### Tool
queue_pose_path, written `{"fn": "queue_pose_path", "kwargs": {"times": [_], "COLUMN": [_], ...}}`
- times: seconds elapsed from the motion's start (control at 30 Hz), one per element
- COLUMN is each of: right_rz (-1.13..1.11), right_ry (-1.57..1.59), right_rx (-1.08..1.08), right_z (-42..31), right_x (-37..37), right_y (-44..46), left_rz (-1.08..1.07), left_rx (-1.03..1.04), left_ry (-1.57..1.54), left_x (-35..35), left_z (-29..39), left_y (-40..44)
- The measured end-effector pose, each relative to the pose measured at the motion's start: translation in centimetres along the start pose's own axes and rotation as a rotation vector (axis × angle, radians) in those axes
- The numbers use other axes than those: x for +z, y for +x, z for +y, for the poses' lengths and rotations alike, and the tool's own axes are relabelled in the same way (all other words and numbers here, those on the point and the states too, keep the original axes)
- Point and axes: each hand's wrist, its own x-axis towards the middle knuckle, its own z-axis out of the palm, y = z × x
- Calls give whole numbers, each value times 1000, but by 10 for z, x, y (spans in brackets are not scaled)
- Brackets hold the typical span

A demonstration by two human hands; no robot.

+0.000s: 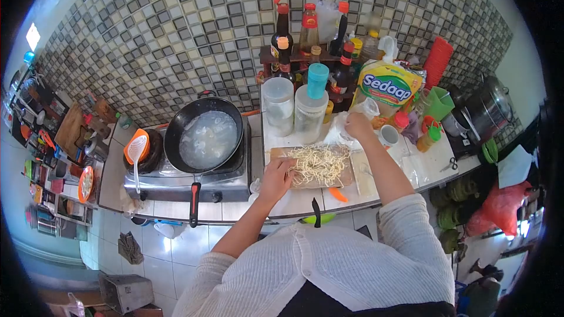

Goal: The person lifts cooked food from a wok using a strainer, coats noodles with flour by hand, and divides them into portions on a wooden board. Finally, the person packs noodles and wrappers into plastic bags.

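My left hand rests at the left side of a heap of thin, pale raw noodles, its fingers lying against them. The noodles are spread over a wooden cutting board. Behind the board's right end, my right hand is closed, with its fingers curled down at a clear plastic bag with something white in it. What those fingers hold is hidden. A white cup stands just right of that hand. The orange handle of a tool sticks out at the board's front edge.
Left of the board, a black wok with cloudy liquid sits on the gas stove, its handle jutting forward. Clear jars, sauce bottles and a yellow Sedaap pack crowd the back. Scissors lie at the right.
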Motion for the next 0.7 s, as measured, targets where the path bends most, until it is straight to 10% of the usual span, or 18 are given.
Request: {"fn": "queue_pose_path", "kwargs": {"times": [0.27,0.7], "right_rz": [-432,-47], "right_ry": [119,27], "right_rx": [-146,-160], "right_z": [-12,-18], "right_x": [-43,-15], "right_y": [-3,-10], "left_rz": [1,-59], "left_rx": [-5,-66], "left_ry": [-17,-259], "left_x": [1,-18], "left_z": [-1,-2], "left_y": [1,3]}}
